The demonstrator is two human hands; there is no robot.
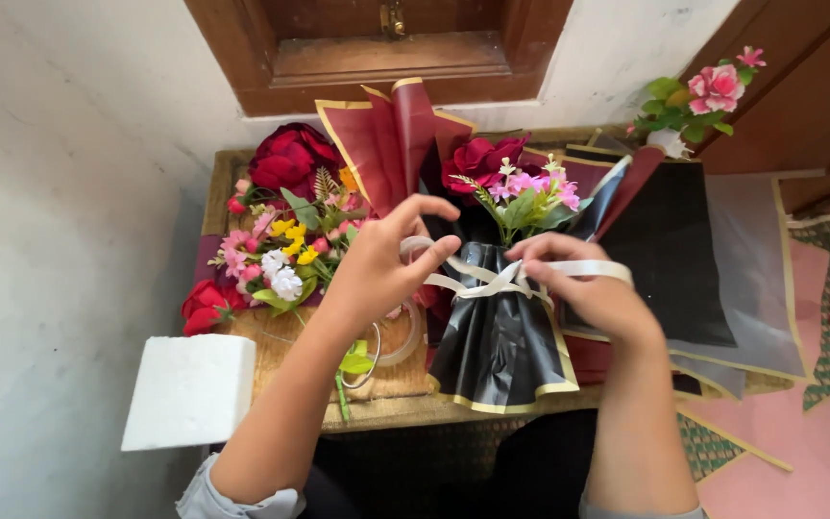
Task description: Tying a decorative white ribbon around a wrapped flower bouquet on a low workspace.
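The left hand [377,264] has its fingers pinched on a loop of the cream ribbon [492,279], thumb and forefinger curled over it. The right hand [583,288] is clamped on the other loop, which stretches out past its knuckles toward the right. Between the two hands the ribbon crosses in a knot around the waist of a small bouquet [511,197], dark red roses with pink blossoms and green leaves, wrapped in black paper with a gold edge [501,356]. The bouquet stands near the middle of the worktop [386,408], its wrap flaring down to the front edge.

Behind it rise maroon sheets with gold trim [391,135]. Toward the left edge lies a heap of loose artificial flowers [276,240], red, pink, yellow and white. A roll of clear tape [405,341] lies just under the left wrist. A white foam block [189,389] hangs over the front left corner. Black and translucent wrapping sheets [684,250] spread over the right side, and a pink rose sprig [703,96] stands at the back right corner.
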